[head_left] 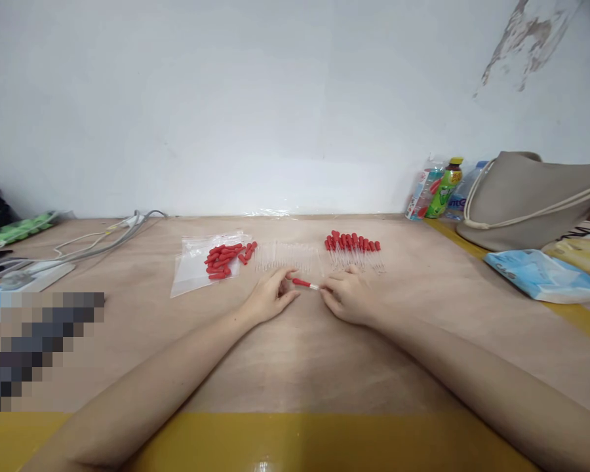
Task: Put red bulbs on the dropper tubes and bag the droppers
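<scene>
Between my hands, low over the table, a glass dropper with a red rubber bulb (pixel 301 282) lies nearly level. My left hand (pixel 271 296) has its fingers curled round the bulb's end, partly hiding it. The clear glass tube (pixel 314 286) points right, its far end pinched in the fingers of my right hand (pixel 351 296). Just beyond my left hand, several bare glass tubes (pixel 288 254) lie side by side. Loose red rubber bulbs (pixel 221 259) are heaped on a clear plastic bag (pixel 189 265) to the left. Behind my right hand lies a row of droppers with red bulbs (pixel 353 242).
Bottles (pixel 444 190), a grey bag (pixel 531 190) and a blue packet (pixel 545 274) stand or lie at the right. Cables (pixel 113 239) and a white power strip (pixel 42 276) are at the left. A white wall (pixel 255 105) rises behind the table.
</scene>
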A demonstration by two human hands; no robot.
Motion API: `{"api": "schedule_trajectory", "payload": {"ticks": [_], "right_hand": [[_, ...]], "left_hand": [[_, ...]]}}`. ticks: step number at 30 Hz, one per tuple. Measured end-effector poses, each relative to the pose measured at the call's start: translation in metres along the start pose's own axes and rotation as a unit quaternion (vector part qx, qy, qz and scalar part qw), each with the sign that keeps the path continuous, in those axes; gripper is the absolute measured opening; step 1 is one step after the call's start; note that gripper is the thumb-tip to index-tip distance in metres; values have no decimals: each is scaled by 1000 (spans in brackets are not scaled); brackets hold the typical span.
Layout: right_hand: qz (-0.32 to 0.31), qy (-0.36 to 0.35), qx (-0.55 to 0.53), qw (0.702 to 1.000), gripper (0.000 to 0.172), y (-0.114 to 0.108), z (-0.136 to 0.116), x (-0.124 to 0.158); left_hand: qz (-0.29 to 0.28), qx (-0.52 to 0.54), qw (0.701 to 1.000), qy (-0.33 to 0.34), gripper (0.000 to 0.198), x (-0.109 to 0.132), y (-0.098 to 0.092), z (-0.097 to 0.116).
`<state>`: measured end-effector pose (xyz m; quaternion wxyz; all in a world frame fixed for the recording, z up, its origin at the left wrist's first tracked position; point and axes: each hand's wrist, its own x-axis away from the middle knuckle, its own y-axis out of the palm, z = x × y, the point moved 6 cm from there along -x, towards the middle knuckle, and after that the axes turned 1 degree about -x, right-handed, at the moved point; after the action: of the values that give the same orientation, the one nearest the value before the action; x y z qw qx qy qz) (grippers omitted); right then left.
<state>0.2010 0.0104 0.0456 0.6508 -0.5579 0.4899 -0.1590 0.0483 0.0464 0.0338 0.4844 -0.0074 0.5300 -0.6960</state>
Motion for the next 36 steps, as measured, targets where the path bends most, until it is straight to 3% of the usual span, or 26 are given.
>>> {"api": "schedule_trajectory", "payload": {"ticks": [3, 6, 9, 14, 22, 32, 36], "right_hand": [[-9, 128, -36, 991, 21, -5, 28, -5], [-1, 254, -62, 965, 26, -6, 59, -13], [4, 317, -29, 948, 29, -4, 77, -26], [-30, 334, 56, 940, 29, 12, 83, -48], [-43, 354, 77, 931, 39, 33, 90, -59], [-19, 315, 88, 945, 33, 28, 74, -60], [-46, 293, 73, 952, 27, 33, 63, -63]], "left_hand": [[-18, 7, 999, -45, 35, 1, 2, -9], [-50, -11, 998, -26, 14, 0, 5, -5], [-56, -17, 998, 0, 12, -1, 5, 0], [-57, -13, 998, 0, 12, -1, 6, 1], [-55, -10, 998, 6, 13, -1, 6, -1], [-54, -14, 998, 9, 12, -1, 5, 2], [-56, -18, 998, 7, 13, -1, 5, 1]]}}
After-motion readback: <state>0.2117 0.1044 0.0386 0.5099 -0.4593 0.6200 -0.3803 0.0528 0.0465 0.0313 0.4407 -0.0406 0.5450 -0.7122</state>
